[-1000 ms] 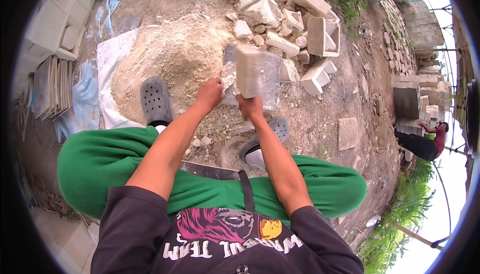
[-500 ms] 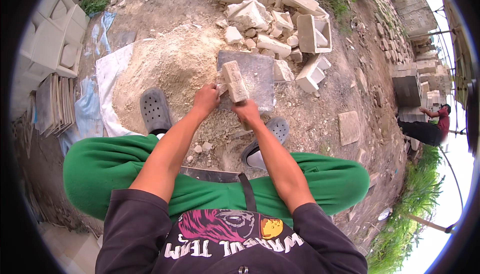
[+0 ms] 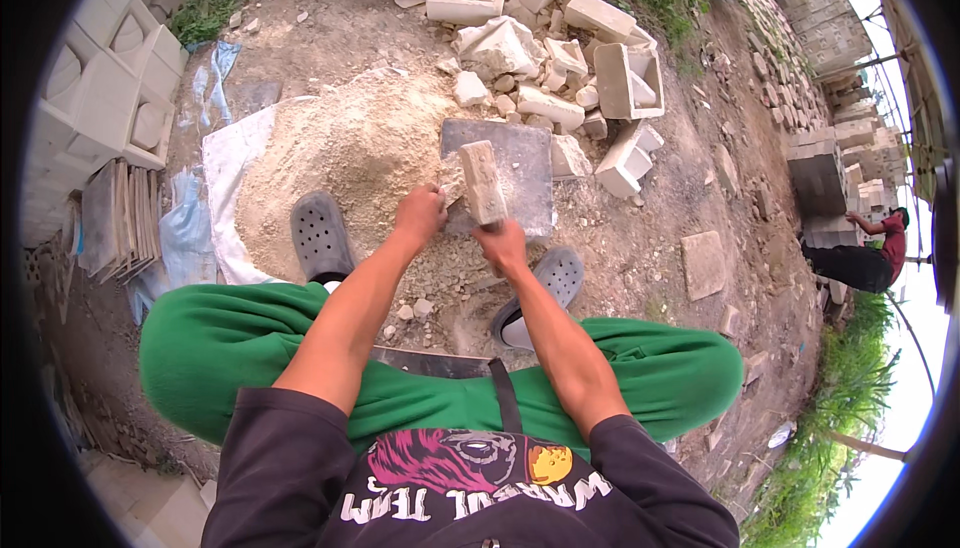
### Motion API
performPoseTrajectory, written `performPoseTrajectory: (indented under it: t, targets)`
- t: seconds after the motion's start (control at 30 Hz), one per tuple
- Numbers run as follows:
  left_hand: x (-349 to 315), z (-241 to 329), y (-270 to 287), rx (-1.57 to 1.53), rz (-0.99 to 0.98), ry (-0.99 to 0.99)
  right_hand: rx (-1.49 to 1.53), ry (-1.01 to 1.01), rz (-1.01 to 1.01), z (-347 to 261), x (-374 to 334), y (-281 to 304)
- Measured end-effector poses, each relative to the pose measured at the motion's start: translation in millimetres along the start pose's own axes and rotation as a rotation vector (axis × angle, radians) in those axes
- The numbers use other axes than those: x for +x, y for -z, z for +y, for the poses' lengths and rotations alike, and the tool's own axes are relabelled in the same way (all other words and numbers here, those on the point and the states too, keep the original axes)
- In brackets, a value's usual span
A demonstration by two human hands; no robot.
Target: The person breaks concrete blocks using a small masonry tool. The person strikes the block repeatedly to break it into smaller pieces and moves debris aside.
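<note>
My right hand (image 3: 500, 245) is closed at the near end of a dust-covered mallet (image 3: 483, 180), whose long blocky head reaches away over a dark square slab (image 3: 532, 173). Most of its handle is hidden by the hand. Just left of it, my left hand (image 3: 421, 215) is pinched around a pale broken chunk of block (image 3: 453, 184) at the slab's left edge; the fingers cover part of the chunk. Crumbs and dust lie on the slab. A heap of sandy crushed material (image 3: 350, 153) rises beyond my left hand, partly on a white sheet (image 3: 232, 193).
Broken pale blocks (image 3: 548, 103) are piled behind the slab. My feet in grey clogs (image 3: 321, 233) flank the work spot. Whole blocks (image 3: 130, 63) and thin boards (image 3: 115, 218) stand at left. A flat stone (image 3: 703, 264) lies at right; another person (image 3: 870, 250) is farther off.
The whole view has shifted slightly, so the scene sits a little lower. The mallet head has dropped slightly toward the slab and turned a little. Both hands keep their grip.
</note>
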State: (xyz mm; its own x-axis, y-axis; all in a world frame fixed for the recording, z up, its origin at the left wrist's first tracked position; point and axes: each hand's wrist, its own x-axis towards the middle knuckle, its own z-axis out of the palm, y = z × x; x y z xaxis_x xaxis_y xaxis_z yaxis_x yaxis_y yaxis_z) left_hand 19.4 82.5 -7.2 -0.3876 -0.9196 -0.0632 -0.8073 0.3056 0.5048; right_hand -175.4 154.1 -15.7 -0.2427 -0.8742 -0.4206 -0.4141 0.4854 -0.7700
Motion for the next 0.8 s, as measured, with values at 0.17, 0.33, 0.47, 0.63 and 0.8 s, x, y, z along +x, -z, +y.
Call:
performPoseTrajectory:
  t: [0.17, 0.33, 0.47, 0.63, 0.8]
  targets:
    - [-1, -3, -4, 0.020, 0.008, 0.035, -0.035, -0.172, -0.061, -18, -7, 2]
    - [-3, -2, -5, 0.000, 0.033, 0.038, -0.033, -0.058, -0.049, -4, -6, 2]
    - [2, 4, -7, -0.012, 0.021, 0.020, -0.034, -0.123, -0.019, 0, 9, 23]
    - [4, 2, -4, 0.026, -0.060, 0.115, -0.007, -0.202, 0.220, -11, 29, 60]
    - [4, 8, 4, 0.049, -0.093, 0.120, 0.117, -0.260, 0.183, 0, 28, 67]
